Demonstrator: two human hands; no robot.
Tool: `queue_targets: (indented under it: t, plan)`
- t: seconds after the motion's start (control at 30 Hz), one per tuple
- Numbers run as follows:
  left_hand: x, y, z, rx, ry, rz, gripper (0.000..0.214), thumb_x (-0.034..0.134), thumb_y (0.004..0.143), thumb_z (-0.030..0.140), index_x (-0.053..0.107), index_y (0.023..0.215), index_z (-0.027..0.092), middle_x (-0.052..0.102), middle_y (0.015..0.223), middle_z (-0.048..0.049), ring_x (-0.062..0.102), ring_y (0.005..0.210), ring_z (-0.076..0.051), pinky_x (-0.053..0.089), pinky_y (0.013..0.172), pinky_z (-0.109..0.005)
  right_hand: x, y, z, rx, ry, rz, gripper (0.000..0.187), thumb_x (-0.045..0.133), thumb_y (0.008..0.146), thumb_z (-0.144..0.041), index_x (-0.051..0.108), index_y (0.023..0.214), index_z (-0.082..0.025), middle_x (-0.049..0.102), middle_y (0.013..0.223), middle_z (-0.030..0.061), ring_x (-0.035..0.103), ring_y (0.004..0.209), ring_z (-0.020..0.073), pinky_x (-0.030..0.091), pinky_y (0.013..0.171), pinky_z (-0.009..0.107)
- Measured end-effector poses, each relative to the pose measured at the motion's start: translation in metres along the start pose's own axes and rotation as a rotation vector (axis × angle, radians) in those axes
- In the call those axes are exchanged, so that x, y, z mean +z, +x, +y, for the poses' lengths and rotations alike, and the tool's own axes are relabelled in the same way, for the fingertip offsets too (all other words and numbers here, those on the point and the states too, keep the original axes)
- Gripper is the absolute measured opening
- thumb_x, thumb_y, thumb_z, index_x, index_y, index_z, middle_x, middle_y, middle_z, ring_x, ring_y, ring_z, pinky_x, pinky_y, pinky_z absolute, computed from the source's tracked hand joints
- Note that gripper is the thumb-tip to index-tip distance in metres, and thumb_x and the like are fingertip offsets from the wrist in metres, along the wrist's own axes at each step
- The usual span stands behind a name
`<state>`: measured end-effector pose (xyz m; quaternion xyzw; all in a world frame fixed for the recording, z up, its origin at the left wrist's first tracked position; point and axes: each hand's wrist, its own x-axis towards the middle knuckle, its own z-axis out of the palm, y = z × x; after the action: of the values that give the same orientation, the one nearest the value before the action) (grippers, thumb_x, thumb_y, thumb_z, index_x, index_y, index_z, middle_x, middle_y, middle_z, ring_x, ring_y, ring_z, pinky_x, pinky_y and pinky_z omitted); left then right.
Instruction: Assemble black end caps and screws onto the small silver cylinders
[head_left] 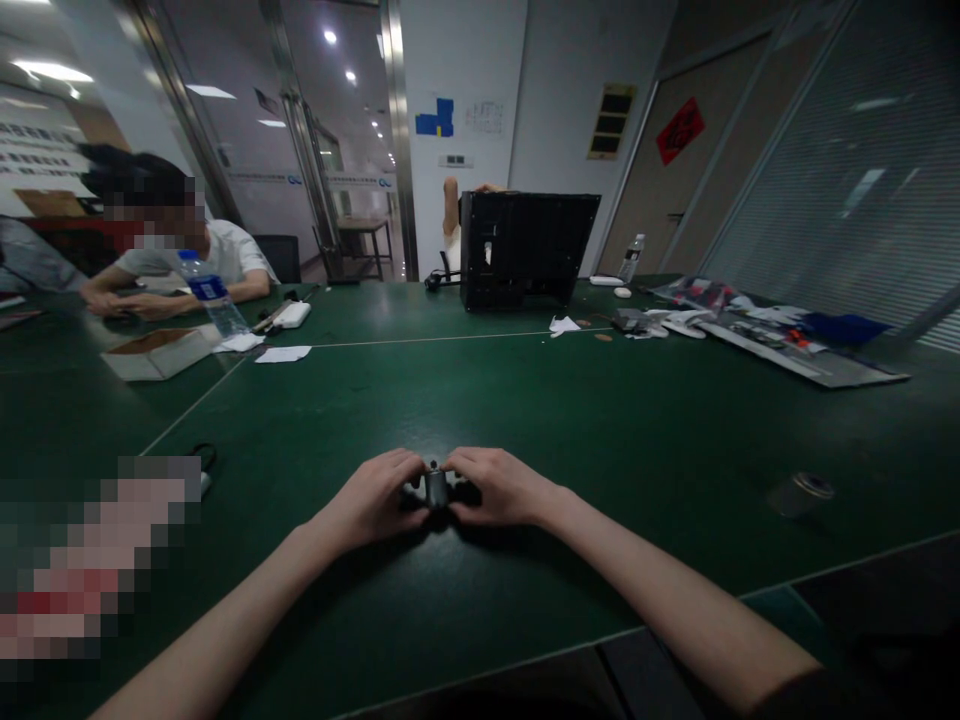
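Between my two hands a small dark grey cylinder (436, 488) stands upright on the green tabletop, with a thin dark stub on its top. It looks like a small motor, though its kind is not certain. My left hand (382, 492) curls around its left side, fingers at the top and thumb near the base. From the right, my right hand (495, 488) holds it in a mirrored way. Dark shadow fills the gaps under both palms, so the exact finger contact is partly hidden.
On the green table (420, 390) a metallic cylinder (802, 494) stands at right. A black monitor-like box (529, 250) is at the back. Left are a white open box (161, 355), a water bottle (214, 295) and a seated person (225, 255). Papers and parts (787, 335) lie back right.
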<state>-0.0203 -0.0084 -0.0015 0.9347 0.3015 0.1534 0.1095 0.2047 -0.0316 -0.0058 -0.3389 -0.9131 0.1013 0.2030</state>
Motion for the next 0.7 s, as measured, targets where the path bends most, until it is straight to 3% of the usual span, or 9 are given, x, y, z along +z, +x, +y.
queue_targets:
  t: [0.23, 0.43, 0.7]
  plan:
    - [-0.009, 0.003, 0.009, -0.117, -0.306, -0.020, 0.023, 0.063, 0.077, 0.028, 0.058, 0.096, 0.016, 0.062, 0.090, -0.0036, 0.059, 0.079, -0.017, 0.048, 0.070, -0.029, -0.008, -0.001, 0.007, 0.111, 0.367, -0.065, 0.034, 0.064, 0.077, -0.027, 0.056, 0.107, -0.014, 0.064, 0.095, 0.0057, 0.060, 0.080, 0.0134, 0.047, 0.072, 0.025]
    - [-0.012, 0.004, 0.016, -0.136, -0.411, -0.082, 0.022, 0.061, 0.082, 0.032, 0.056, 0.097, 0.016, 0.062, 0.092, -0.0033, 0.058, 0.080, -0.016, 0.047, 0.069, -0.027, -0.004, -0.002, 0.012, 0.138, 0.378, -0.086, 0.033, 0.067, 0.074, -0.032, 0.058, 0.101, -0.015, 0.063, 0.092, 0.0041, 0.058, 0.078, 0.0131, 0.045, 0.068, 0.024]
    - [-0.009, 0.004, 0.020, -0.188, -0.413, -0.155, 0.023, 0.064, 0.076, 0.034, 0.055, 0.085, 0.015, 0.056, 0.074, 0.0009, 0.052, 0.063, -0.012, 0.040, 0.055, -0.021, -0.001, -0.001, 0.010, 0.100, 0.376, -0.156, 0.028, 0.070, 0.068, -0.030, 0.057, 0.089, -0.015, 0.058, 0.079, -0.0016, 0.049, 0.067, 0.0093, 0.037, 0.060, 0.019]
